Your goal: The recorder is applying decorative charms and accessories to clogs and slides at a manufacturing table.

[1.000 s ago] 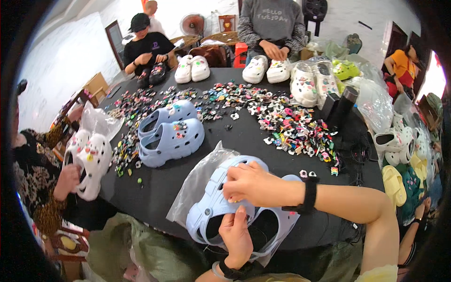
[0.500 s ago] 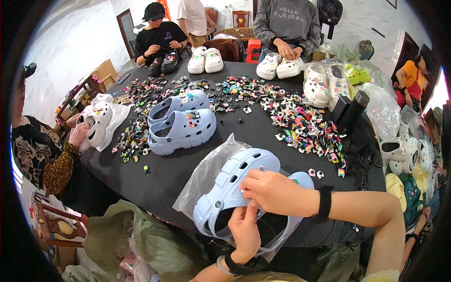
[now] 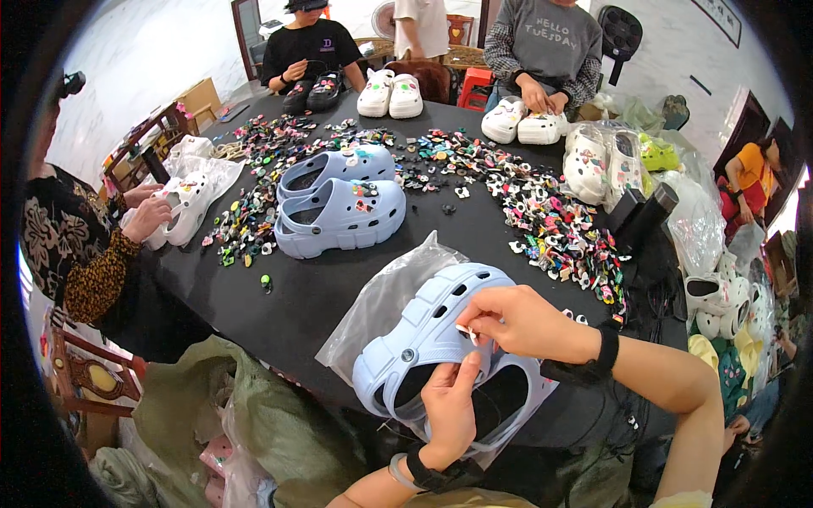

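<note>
Near table edge: a pale blue clog (image 3: 432, 326) lying on a clear bag (image 3: 381, 296), toe toward the person's left, a second blue clog partly under it.

Left hand (image 3: 449, 406): comes up from below, fingers curled over the clog's heel opening, thumb pointing up toward the strap. Grasping the clog at the rim, holding it from beneath.

Right hand (image 3: 517, 322): reaches in from the right, fingertips pinched together on top of the clog. A small white piece shows at the pinch; what it is cannot be made out. Fingers pressed against the upper, closed tight, not spread.

Both hands touch the same clog, thumb tip of left just below the right's fingertips.

Around: black table (image 3: 279, 288); a finished blue pair (image 3: 339, 203) with charms, farther in; a wide scatter of coloured charms (image 3: 550, 220) across the middle; white clogs (image 3: 389, 93) at the far edge. Other people's hands work white clogs at the left and far sides.
</note>
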The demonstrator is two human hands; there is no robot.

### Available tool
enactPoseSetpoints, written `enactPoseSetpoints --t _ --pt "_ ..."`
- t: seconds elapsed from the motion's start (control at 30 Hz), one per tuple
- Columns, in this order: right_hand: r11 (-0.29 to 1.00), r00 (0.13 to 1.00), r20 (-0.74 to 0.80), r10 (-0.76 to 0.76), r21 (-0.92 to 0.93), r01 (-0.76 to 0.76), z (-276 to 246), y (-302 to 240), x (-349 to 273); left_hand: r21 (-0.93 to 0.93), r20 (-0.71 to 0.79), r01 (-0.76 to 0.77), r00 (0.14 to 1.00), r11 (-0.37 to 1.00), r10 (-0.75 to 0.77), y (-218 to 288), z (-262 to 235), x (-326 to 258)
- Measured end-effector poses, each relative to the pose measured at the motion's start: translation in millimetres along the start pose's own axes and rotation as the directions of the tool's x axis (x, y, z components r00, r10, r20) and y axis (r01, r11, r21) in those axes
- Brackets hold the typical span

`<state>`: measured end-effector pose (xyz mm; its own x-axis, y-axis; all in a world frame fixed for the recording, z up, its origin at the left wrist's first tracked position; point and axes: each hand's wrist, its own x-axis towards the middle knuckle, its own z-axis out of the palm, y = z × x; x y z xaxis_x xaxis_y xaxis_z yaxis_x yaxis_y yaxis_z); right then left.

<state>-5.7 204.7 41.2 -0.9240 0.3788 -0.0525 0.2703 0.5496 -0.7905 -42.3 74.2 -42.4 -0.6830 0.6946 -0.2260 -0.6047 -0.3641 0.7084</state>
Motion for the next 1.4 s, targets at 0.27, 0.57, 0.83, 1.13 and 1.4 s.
enactPoseSetpoints --t 0.27,0.57,0.83,1.13,1.4 --pt "0.953 0.958 -0.087 -0.275 -0.158 0.259 9 7 -7 -0.019 0.012 0.002 1.0 1.0 -0.002 -3 0 1" --pt "0.949 0.949 -0.162 -0.27 -0.213 0.234 16 0 -15 -0.038 0.05 0.007 0.999 0.999 -0.005 -2 1 0" --pt "0.997 0.98 -0.184 -0.075 -0.019 0.073 5 1 -13 0.018 0.081 -0.035 0.996 0.999 0.034 0 -1 1" --pt "0.874 0.9 -0.225 -0.372 -0.412 0.259 22 2 -15 0.017 0.063 -0.019 0.998 1.0 0.018 -2 1 -1" --pt "0.868 0.906 -0.15 -0.395 -0.384 0.314 24 6 -9 0.068 -0.072 -0.026 0.997 0.997 0.031 1 3 0"
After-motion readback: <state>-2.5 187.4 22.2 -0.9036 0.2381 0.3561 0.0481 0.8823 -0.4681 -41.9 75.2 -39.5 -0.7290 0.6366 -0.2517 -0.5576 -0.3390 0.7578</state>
